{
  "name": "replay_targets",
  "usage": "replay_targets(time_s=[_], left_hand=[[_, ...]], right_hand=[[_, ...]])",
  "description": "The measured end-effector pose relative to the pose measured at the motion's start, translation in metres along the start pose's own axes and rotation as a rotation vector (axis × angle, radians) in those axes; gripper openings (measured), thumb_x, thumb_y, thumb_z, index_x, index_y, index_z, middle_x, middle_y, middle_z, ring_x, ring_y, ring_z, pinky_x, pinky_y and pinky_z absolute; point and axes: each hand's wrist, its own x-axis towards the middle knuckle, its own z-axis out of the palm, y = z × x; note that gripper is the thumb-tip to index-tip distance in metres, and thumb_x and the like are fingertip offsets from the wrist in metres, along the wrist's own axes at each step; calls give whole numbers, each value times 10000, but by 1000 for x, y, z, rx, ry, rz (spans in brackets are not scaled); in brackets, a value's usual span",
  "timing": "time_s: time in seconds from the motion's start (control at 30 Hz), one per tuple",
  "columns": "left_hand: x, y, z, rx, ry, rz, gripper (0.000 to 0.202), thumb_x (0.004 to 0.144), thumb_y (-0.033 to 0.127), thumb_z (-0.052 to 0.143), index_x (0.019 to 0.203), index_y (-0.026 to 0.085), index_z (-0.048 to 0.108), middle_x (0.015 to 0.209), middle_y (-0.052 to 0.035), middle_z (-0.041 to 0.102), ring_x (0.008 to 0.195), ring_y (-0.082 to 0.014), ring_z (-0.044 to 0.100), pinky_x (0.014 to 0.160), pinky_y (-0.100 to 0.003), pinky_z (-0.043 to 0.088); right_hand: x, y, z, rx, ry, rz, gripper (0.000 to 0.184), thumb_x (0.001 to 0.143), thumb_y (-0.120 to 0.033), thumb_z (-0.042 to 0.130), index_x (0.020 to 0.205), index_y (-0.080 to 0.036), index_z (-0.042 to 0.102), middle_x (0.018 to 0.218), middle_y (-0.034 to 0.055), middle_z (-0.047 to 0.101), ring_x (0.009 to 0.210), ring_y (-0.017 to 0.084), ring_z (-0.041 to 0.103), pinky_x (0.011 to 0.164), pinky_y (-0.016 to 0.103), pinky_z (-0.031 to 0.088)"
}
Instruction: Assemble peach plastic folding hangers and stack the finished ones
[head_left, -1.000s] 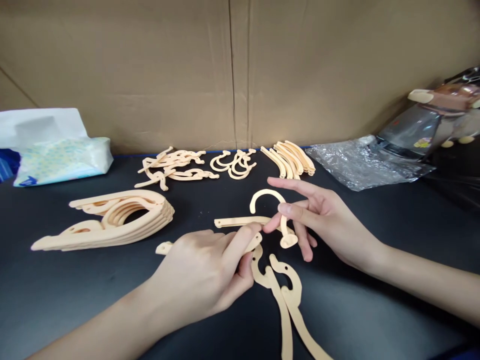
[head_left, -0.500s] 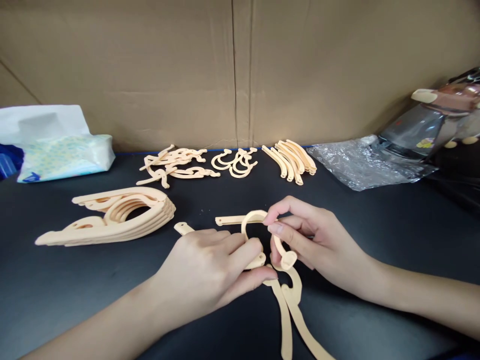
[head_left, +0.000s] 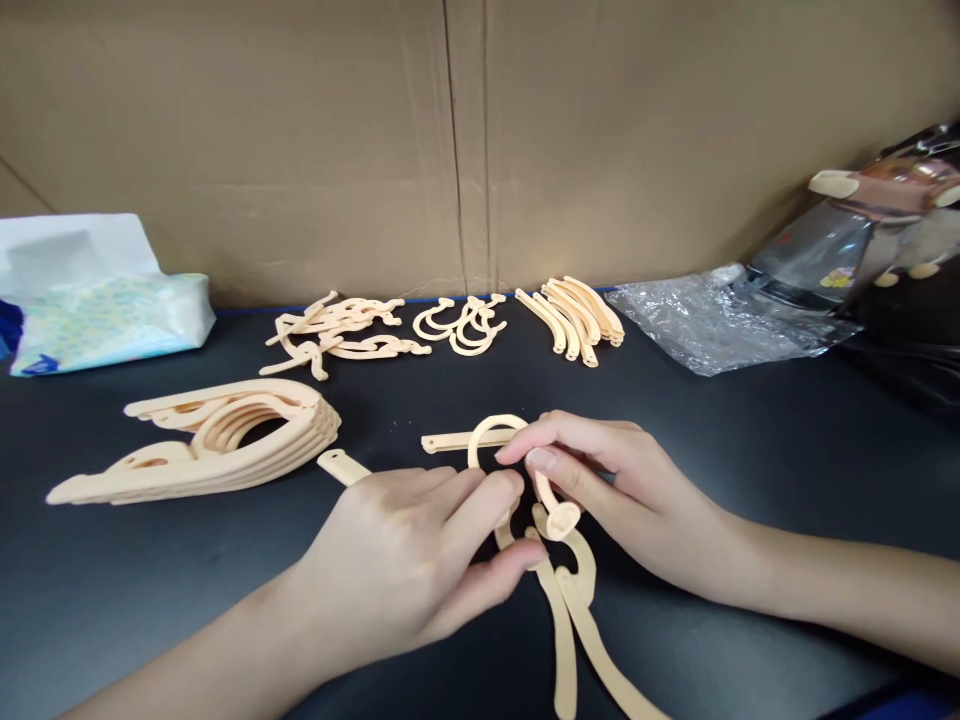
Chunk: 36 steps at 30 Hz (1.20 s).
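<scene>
My right hand [head_left: 622,490] pinches a beige plastic hook piece [head_left: 487,432] between thumb and forefinger, its round end [head_left: 562,520] hanging just below the fingers. My left hand [head_left: 412,560] is closed on a flat beige bar [head_left: 341,466] whose end sticks out to the left of the hand. The two hands meet over two long curved hanger arms [head_left: 574,625] lying on the black table [head_left: 750,430]. A thin straight beige strip [head_left: 450,441] lies just behind the hook.
A stack of assembled beige hangers [head_left: 217,445] lies at the left. Along the back are piles of curved arms [head_left: 337,335], hooks [head_left: 461,325] and bars [head_left: 574,315]. A tissue pack [head_left: 97,310] is far left, clear plastic wrap [head_left: 705,325] and a bag [head_left: 847,240] at right. A cardboard wall [head_left: 465,140] closes the back.
My right hand closed from spread fingers into a pinch on the hook and brought it down and toward my left hand. The left hand turned its bar, whose end now points left.
</scene>
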Motion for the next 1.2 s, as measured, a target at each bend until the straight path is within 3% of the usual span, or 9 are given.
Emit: replay_targets(time_s=[0.1, 0.33, 0.53, 0.77, 1.1, 1.2], left_hand=[[0, 1, 0, 28, 41, 15, 202, 996, 335, 480, 943, 158, 561, 648, 27, 627, 491, -136, 596, 451, -278, 407], [-3, 7, -1, 4, 44, -2, 111, 973, 234, 508, 893, 178, 562, 636, 41, 602, 486, -121, 539, 475, -276, 382], [-3, 7, 1, 22, 59, -52, 75, 923, 166, 531, 879, 179, 590, 614, 52, 586, 460, -118, 485, 450, -285, 338], [1, 3, -4, -45, 42, -117, 120, 925, 136, 502, 854, 172, 591, 600, 57, 558, 441, -90, 455, 442, -245, 322], [0, 0, -2, -60, 56, -149, 80, 932, 144, 512, 872, 177, 554, 634, 54, 561, 456, -84, 447, 469, -229, 342], [-1, 0, -3, -96, 41, -189, 98, 919, 158, 505, 825, 182, 519, 628, 53, 504, 480, -88, 421, 473, -230, 320]], right_hand=[[0, 2, 0, 30, 7, 31, 187, 1009, -220, 452, 1013, -221, 640, 895, -50, 649, 761, 51, 568, 679, 143, 430], [0, 3, 1, 134, -17, 145, 140, 960, -298, 533, 1002, -218, 640, 791, -19, 590, 642, 95, 508, 573, 217, 422], [3, 5, 1, 188, 37, 142, 73, 897, -268, 630, 923, -204, 656, 810, -24, 621, 666, 93, 526, 593, 215, 436], [1, 3, -4, 13, 14, 78, 95, 916, -263, 616, 910, -211, 695, 780, -39, 651, 636, 80, 500, 544, 220, 371], [2, 8, -6, 98, -35, 95, 133, 852, -286, 697, 951, -204, 660, 784, -22, 632, 665, 95, 558, 565, 220, 443], [2, 9, -5, 142, -22, 116, 152, 833, -273, 716, 961, -208, 666, 795, -22, 638, 670, 98, 571, 585, 223, 470]])
